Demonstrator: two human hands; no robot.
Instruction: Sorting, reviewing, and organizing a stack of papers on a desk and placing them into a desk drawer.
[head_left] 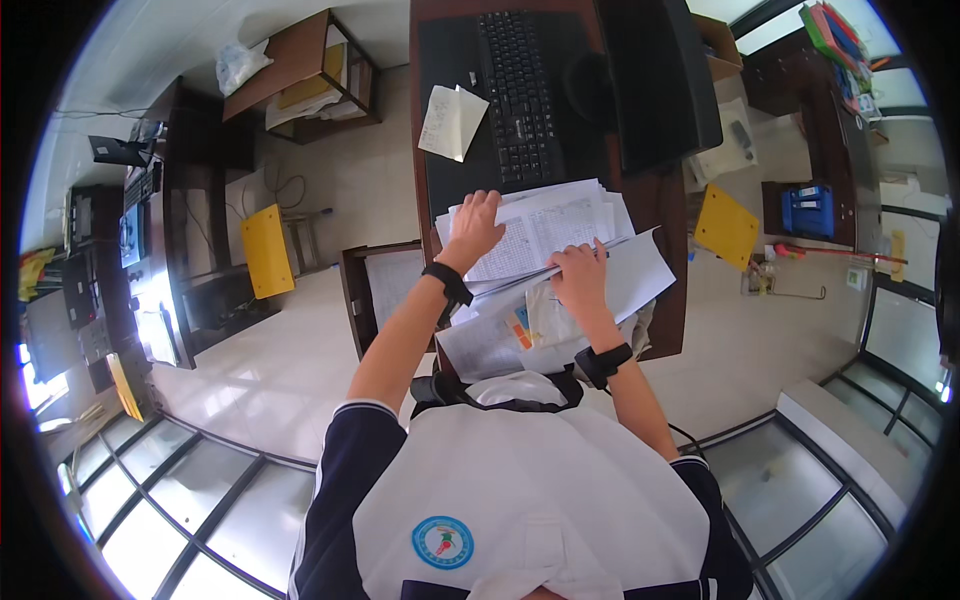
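Observation:
A loose stack of printed sheets (550,228) with table-like grids lies on the desk in front of me. My left hand (476,232) rests on the left part of the stack, its fingers stretched forward over the pages. Closer to me, my right hand (581,280) grips the upper edge of a second bundle of papers (640,278), which is tilted and fans out to the right. Under my right wrist is a whitish plastic bag (545,318) with a small orange and blue patch beside it. Both wrists wear black bands.
Beyond the papers are a black keyboard (517,95), a monitor (660,85) and a folded handwritten note (453,122). Left of the desk (668,335), a drawer (395,290) is pulled out. Yellow-topped stools (267,252) stand on both sides.

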